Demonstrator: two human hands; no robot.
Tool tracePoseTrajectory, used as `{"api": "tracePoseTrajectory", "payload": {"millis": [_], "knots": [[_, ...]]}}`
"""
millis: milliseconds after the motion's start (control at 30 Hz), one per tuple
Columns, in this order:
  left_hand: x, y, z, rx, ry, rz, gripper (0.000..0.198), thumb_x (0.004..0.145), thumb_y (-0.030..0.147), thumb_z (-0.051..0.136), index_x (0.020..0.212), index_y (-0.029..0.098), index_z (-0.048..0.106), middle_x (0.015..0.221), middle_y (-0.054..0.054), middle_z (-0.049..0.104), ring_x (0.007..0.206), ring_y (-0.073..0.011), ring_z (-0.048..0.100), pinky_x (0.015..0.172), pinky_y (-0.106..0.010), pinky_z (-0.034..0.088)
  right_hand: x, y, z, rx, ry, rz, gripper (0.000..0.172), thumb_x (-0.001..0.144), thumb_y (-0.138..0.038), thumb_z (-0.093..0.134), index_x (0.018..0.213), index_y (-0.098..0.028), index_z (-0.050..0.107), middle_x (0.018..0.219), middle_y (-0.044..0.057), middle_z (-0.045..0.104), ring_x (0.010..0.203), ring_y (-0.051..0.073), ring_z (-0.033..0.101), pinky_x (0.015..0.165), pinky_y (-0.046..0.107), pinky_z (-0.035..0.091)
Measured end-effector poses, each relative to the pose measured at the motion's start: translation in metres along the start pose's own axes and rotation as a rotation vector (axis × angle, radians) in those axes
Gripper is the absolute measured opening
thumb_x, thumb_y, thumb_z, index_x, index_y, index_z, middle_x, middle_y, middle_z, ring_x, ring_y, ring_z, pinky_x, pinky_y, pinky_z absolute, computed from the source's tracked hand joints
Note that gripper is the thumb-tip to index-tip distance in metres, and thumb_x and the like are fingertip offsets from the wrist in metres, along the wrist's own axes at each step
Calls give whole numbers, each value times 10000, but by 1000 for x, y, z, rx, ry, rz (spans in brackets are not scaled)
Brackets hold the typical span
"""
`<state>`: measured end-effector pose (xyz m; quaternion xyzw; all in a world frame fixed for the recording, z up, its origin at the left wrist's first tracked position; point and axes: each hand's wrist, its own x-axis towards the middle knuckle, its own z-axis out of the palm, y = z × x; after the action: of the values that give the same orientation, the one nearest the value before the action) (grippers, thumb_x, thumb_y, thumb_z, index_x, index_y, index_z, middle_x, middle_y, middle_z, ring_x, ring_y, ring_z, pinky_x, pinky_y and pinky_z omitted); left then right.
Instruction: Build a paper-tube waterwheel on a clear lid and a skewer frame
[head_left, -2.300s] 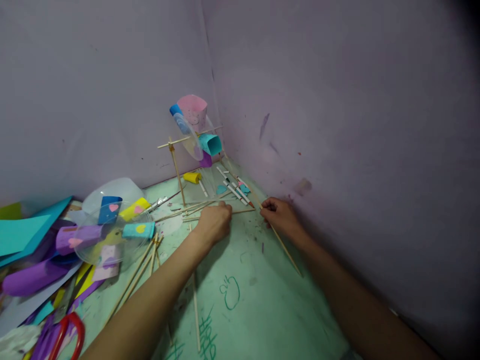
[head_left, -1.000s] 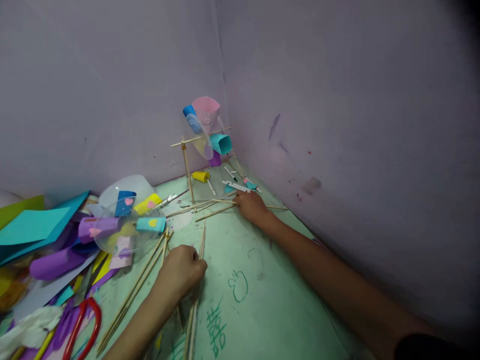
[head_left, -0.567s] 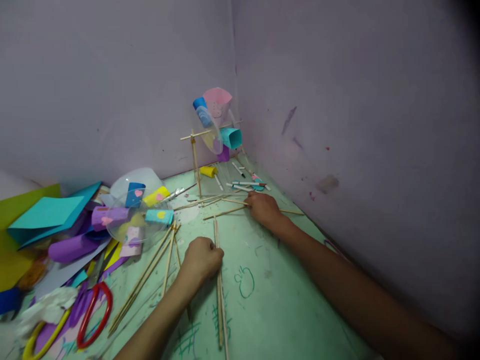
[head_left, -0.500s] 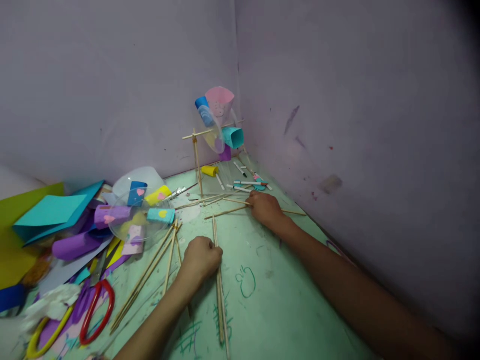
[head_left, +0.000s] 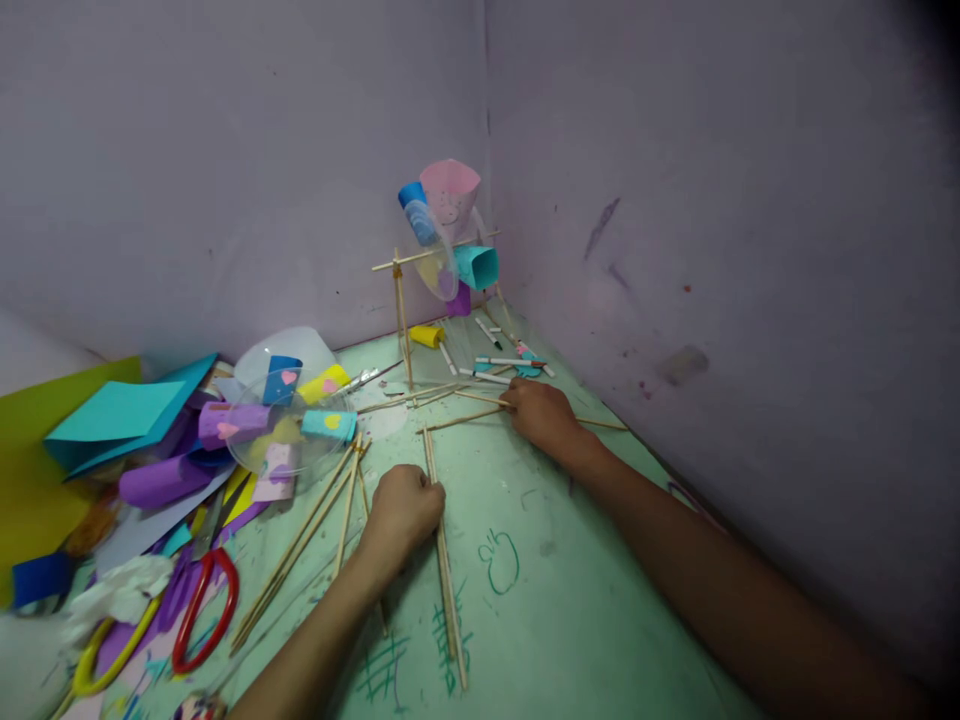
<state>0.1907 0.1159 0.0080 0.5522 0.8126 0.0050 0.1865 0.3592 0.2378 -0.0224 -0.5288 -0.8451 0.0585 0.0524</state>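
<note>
My left hand [head_left: 405,508] is closed at the upper part of a pair of thin bamboo sticks [head_left: 448,590] lying lengthwise on the green tabletop, its thumb against them. Farther off to the right, my right hand [head_left: 546,415] pinches a bamboo stick [head_left: 471,418] that lies crosswise; its fingertips are partly hidden. Left of my left hand, sticks tied at one end [head_left: 311,540] spread out on the table. At the back stands a stick frame [head_left: 403,320] carrying a clear plastic wheel with coloured paper cups [head_left: 450,190].
Left lies a clear disc [head_left: 251,450] with small paper cups, beside folded coloured paper [head_left: 120,415] and red-handled scissors [head_left: 206,610]. White markers [head_left: 502,362] and a yellow paper cup [head_left: 427,336] lie under the frame. A purple wall [head_left: 720,250] bounds the right side.
The view has shifted slightly, so the table items appear a little farther right. Both hands keep nearly the same hold on the sticks.
</note>
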Motion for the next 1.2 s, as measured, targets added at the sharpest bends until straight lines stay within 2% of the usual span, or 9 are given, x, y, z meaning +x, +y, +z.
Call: {"api": "tracePoseTrajectory", "payload": {"millis": [500, 800, 867, 933, 1033, 1100, 1200], "knots": [[4, 2, -5, -35, -31, -35, 267, 754, 239, 442, 662, 113, 660, 596, -88, 626, 569, -165, 559, 523, -255, 325, 2, 0, 1, 20, 5, 13, 255, 804, -128, 436, 899, -173, 668, 1019, 92, 656, 934, 211, 591, 690, 264, 393], [4, -6, -8, -96, 9, -23, 335, 792, 355, 449, 527, 172, 544, 525, -56, 584, 579, -173, 567, 557, -259, 349, -1, -1, -4, 71, -3, 22, 233, 814, -151, 468, 950, -182, 655, 1054, 98, 642, 976, 228, 578, 747, 281, 404], [-1, -6, -14, -137, 7, -28, 341, 804, 376, 430, 547, 177, 533, 501, -40, 578, 521, -159, 559, 537, -250, 357, -6, -3, -15, 89, 16, 40, 255, 821, -204, 496, 1046, -195, 617, 1086, 94, 630, 999, 238, 569, 756, 287, 404], [-9, -1, -22, -185, -18, -30, 348, 813, 396, 406, 568, 180, 526, 469, -20, 567, 432, -140, 532, 501, -242, 363, -14, -4, -32, 107, 58, 74, 331, 853, -329, 482, 1149, -197, 549, 1119, 97, 614, 1002, 246, 567, 751, 295, 410], [-25, 12, -29, -227, -51, -1, 347, 812, 419, 394, 592, 183, 521, 481, -9, 577, 380, -130, 513, 467, -240, 358, -33, 2, -55, 262, 115, 232, 491, 906, -514, 293, 1186, -163, 490, 1121, 124, 600, 971, 241, 575, 727, 297, 416], [-35, 22, -26, -220, -52, 39, 333, 807, 409, 406, 592, 184, 525, 506, -14, 586, 424, -136, 534, 484, -243, 351, -49, 11, -61, 362, 101, 319, 481, 931, -470, 217, 1103, -143, 526, 1058, 125, 620, 934, 216, 584, 701, 271, 413], [-47, 34, -12, -168, -51, 108, 296, 782, 371, 452, 566, 188, 538, 560, -33, 601, 563, -165, 571, 533, -254, 333, -68, 28, -53, 357, 9, 354, 319, 915, -290, 313, 929, -137, 592, 874, 91, 662, 779, 172, 609, 604, 226, 394]]}}
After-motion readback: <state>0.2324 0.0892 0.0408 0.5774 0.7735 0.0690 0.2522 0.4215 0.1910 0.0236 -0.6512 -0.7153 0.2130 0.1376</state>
